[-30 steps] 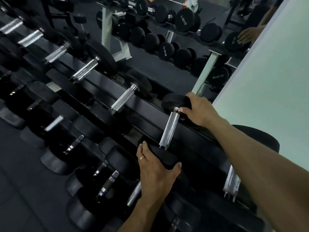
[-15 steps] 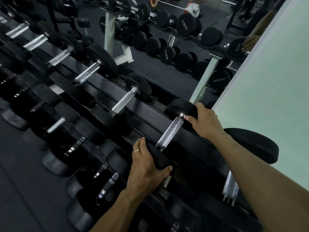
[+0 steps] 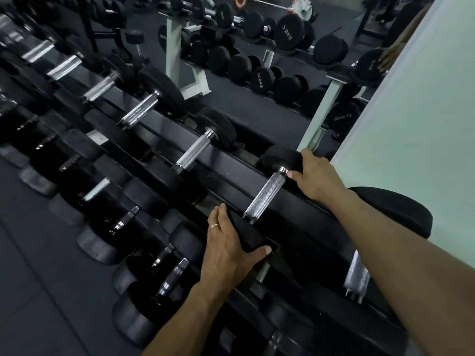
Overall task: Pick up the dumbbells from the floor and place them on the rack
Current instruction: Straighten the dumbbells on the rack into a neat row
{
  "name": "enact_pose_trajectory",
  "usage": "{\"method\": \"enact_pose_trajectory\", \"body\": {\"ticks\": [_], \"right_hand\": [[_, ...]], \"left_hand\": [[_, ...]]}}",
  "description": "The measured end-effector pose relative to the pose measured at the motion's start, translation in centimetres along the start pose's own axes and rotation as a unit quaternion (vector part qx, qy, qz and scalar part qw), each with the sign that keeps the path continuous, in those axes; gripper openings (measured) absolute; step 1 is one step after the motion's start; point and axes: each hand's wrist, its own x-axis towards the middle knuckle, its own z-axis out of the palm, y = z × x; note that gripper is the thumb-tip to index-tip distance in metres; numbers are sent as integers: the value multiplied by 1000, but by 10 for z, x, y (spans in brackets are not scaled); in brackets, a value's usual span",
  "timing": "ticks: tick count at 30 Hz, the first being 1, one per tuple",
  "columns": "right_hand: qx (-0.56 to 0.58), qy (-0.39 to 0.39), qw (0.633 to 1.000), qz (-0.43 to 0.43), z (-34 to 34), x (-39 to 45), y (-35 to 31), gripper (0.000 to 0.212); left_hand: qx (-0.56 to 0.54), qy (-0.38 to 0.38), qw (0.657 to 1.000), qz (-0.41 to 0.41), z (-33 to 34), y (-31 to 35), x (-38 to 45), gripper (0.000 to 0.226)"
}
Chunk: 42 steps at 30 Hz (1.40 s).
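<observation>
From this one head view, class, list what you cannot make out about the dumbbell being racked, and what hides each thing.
- The dumbbell's near head: mostly covered by the left hand, so its marking is unseen.
- Far head: its face points away; the right hand covers its edge.
- Whether both heads sit fully on the rack: the contact is dark and hand-covered.
- Top-left dumbbells: blurred.

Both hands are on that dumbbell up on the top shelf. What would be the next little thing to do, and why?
Probably let go with both hands. The dumbbell already lies across the rack rails, in line with its neighbours; the left hand grips its near head and the right hand its far head, so little seems left but release.
</observation>
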Motion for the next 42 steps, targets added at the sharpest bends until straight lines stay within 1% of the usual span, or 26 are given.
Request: {"method": "enact_pose_trajectory", "body": {"ticks": [3,6,8,11,14,18,21,23,25,27,30,33,36,39,42], "right_hand": [[-34,-7,999,3,-2,-5,-2,40],[-52,14,998,-37,-6,-20,-4,51],[-64,27,996,-61,-12,-36,-4,54],[-82,43,993,-70,-22,-63,2,56],[-93,68,990,-82,-32,-88,14,51],[-94,91,989,-68,-52,-117,44,54],[-77,94,992,-38,-66,-130,77,55],[-62,85,994,-15,-72,-134,103,59],[-41,63,997,-1,-74,-137,128,65],[-20,34,999,2,-73,-140,149,68],[11,17,1000,-14,-73,-138,168,64],[51,-5,998,-39,-72,-131,174,56],[87,-25,995,-30,-69,-127,175,45],[96,-17,995,-26,-67,-127,178,38],[85,2,996,-26,-65,-132,182,39]], "left_hand": [[16,7,1000,-16,-2,9,-10,126],[21,37,999,-2,-2,20,-28,115],[14,43,999,12,-3,27,-40,111],[10,45,998,37,1,38,-57,106],[11,33,998,56,11,52,-77,103],[13,13,997,72,32,72,-106,103],[0,-6,999,51,54,92,-124,108],[-14,-4,999,32,71,107,-136,114],[-52,-1,999,-8,90,123,-147,120],[-95,4,993,-65,106,134,-157,128],[-135,39,984,-106,122,140,-165,140],[-135,55,984,-107,130,138,-162,144],[-116,72,987,-89,131,139,-160,145],[-106,70,989,-74,130,138,-160,142],[-111,49,990,-65,123,135,-156,139]]}}
